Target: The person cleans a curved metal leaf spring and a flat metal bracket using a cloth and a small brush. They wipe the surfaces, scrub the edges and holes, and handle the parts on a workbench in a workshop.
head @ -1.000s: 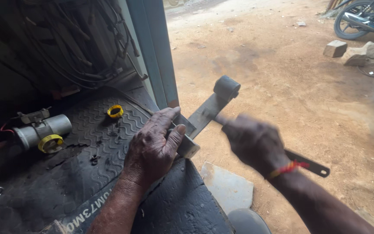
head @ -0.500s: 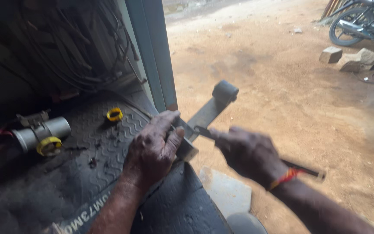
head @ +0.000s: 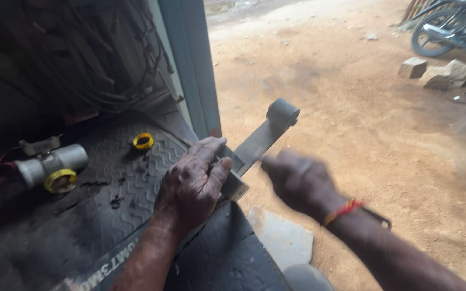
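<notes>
My left hand (head: 192,183) presses down on the near end of a flat grey metal bracket (head: 257,143) that has a round black bush (head: 283,113) at its far end. The bracket lies on the edge of a black ribbed rubber mat (head: 114,210) and sticks out over the sandy ground. My right hand (head: 300,180), blurred, is closed around a flat metal tool whose handle end (head: 379,218) shows behind the wrist; its working end, close to the bracket, is hidden by the hand. A red thread band circles that wrist.
On the mat lie a yellow ring (head: 143,141) and a grey cylindrical part with a yellow ring and wires (head: 49,167). A blue-grey door pillar (head: 190,64) stands behind. Outside are a flat stone (head: 280,237), stone blocks (head: 432,70) and a motorcycle wheel (head: 435,27).
My right hand has been moving the flat tool back and forth beside the bracket; it now sits slightly lower and nearer, tool tip hidden. My left hand has stayed on the bracket.
</notes>
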